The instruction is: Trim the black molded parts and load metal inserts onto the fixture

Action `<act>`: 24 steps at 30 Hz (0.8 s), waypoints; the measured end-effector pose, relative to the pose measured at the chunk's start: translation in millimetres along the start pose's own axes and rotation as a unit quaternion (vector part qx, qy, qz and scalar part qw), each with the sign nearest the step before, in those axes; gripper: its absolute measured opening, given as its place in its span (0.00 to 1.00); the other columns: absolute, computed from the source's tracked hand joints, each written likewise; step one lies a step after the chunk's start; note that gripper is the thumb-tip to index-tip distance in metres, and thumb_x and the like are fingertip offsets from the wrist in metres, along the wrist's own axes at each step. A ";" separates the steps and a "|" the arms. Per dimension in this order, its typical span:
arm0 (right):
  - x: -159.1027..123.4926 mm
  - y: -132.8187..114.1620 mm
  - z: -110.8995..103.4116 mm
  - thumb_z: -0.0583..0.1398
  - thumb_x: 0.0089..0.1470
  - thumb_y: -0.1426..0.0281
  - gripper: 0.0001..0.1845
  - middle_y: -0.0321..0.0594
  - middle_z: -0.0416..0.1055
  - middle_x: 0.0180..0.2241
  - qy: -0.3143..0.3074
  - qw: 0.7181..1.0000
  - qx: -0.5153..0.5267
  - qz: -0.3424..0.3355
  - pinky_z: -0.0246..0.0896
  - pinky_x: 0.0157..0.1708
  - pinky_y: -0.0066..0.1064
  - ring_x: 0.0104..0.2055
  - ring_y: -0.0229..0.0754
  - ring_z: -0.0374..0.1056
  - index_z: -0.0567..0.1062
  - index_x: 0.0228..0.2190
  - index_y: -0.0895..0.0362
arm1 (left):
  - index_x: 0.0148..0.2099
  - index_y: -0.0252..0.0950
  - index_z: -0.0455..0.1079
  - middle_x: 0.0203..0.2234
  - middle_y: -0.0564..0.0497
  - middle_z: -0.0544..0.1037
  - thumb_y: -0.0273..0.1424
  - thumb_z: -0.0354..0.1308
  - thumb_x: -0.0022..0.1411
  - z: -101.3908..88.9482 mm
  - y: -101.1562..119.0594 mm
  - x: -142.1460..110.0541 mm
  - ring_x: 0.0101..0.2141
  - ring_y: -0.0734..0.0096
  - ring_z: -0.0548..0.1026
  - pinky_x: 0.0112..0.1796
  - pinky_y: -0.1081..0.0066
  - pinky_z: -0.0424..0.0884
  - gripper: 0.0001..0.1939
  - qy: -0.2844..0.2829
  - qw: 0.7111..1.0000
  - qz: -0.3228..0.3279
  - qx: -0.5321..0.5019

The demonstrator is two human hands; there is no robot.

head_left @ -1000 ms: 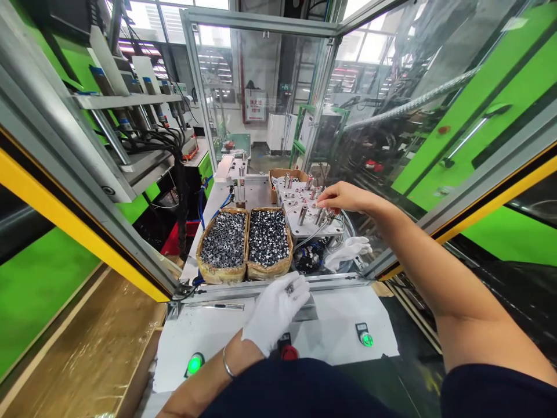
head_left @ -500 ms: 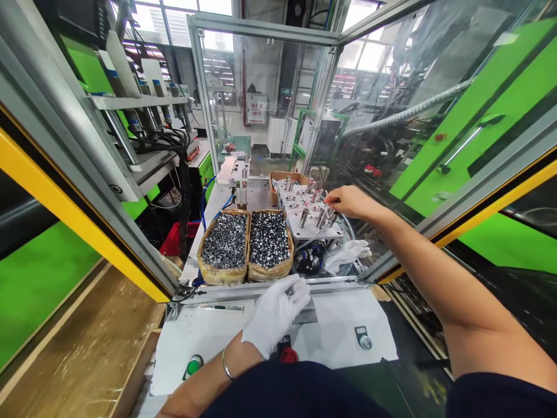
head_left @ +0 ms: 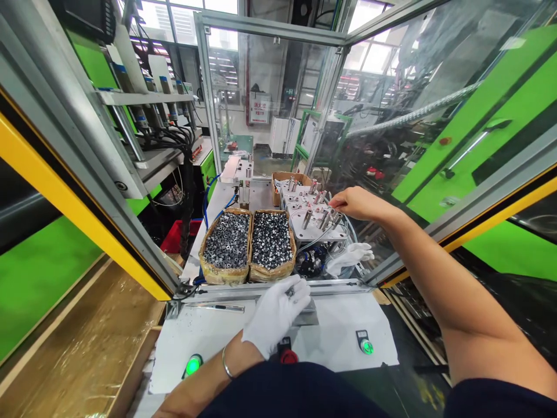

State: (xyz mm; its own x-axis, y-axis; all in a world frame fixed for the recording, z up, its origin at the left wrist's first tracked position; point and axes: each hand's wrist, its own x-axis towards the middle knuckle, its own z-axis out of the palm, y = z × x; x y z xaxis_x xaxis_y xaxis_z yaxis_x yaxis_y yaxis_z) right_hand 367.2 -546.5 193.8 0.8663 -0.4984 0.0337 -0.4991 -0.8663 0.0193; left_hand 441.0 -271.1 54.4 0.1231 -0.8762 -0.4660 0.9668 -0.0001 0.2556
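Observation:
My left hand (head_left: 278, 313), in a white glove, lies palm up over the front ledge. Its fingers are loosely curled around a few small dark metal pieces (head_left: 290, 292) in the palm. My right hand (head_left: 354, 203) is bare and reaches to the right edge of the fixture plate (head_left: 324, 233). Its fingertips are pinched together beside the upright metal pins (head_left: 324, 219); whatever they hold is too small to make out. Left of the fixture stand a bin of grey metal rings (head_left: 226, 241) and a bin of small black and silver parts (head_left: 272, 241).
An empty white glove (head_left: 351, 256) lies below the fixture. On the front panel are a lit green button (head_left: 192, 364), a red button (head_left: 288, 355) and another lit button (head_left: 366, 346). Clear panels and an aluminium frame (head_left: 270, 293) surround the bench. A cardboard box (head_left: 278, 184) stands behind.
Both side buttons on the front panel now glow green; earlier they were dimmer. The view has shifted slightly. My hands stay almost in the same places.

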 end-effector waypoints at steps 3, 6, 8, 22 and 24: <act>3.0 1.3 -1.6 0.58 0.44 0.74 0.14 0.35 0.80 0.31 -0.014 1.000 0.001 -0.006 0.60 0.36 0.27 0.35 0.43 0.73 0.82 0.32 0.54 | 0.42 0.26 0.69 0.35 0.42 0.77 0.19 0.50 0.65 -1.7 -2.7 1.1 0.36 0.68 0.79 0.39 0.69 0.76 0.08 0.012 1.000 0.014 0.004; 16.2 -1.6 -1.9 0.58 0.50 0.70 0.14 0.39 0.80 0.36 0.040 0.999 -0.014 0.022 0.60 0.36 0.27 0.38 0.43 0.73 0.82 0.36 0.56 | 0.46 0.24 0.70 0.40 0.37 0.78 0.16 0.49 0.64 -4.0 -5.6 0.7 0.40 0.65 0.80 0.43 0.68 0.76 0.11 0.017 0.999 0.030 0.021; 28.8 -3.9 0.5 0.58 0.53 0.66 0.15 0.41 0.80 0.39 0.096 0.992 -0.022 0.076 0.59 0.35 0.28 0.41 0.44 0.72 0.81 0.39 0.56 | 0.47 0.24 0.70 0.42 0.36 0.78 0.16 0.50 0.63 -5.6 -5.8 -0.5 0.42 0.65 0.80 0.44 0.68 0.76 0.12 0.014 0.999 0.030 0.030; 72.0 4.8 30.0 0.60 0.54 0.61 0.16 0.45 0.80 0.40 0.079 0.984 0.012 0.157 0.64 0.37 0.32 0.42 0.48 0.74 0.83 0.39 0.55 | 0.47 0.25 0.71 0.42 0.37 0.79 0.17 0.53 0.62 -17.0 3.3 -1.5 0.42 0.65 0.80 0.46 0.67 0.75 0.11 0.000 0.998 0.054 0.011; 70.6 7.6 31.6 0.57 0.55 0.66 0.16 0.45 0.79 0.41 0.074 0.988 0.025 0.130 0.65 0.41 0.31 0.44 0.48 0.73 0.83 0.38 0.57 | 0.46 0.25 0.72 0.42 0.37 0.79 0.17 0.54 0.61 -16.3 3.4 -0.6 0.42 0.65 0.80 0.47 0.67 0.75 0.12 -0.001 0.999 0.053 0.011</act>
State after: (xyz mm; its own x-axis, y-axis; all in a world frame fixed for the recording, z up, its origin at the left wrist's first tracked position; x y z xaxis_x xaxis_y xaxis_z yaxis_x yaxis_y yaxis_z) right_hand 425.2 -589.3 164.8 0.6948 -0.6973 0.1763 -0.6996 -0.7121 -0.0594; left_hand 447.9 -262.7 41.7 0.2249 -0.8723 -0.4343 0.9429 0.0824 0.3228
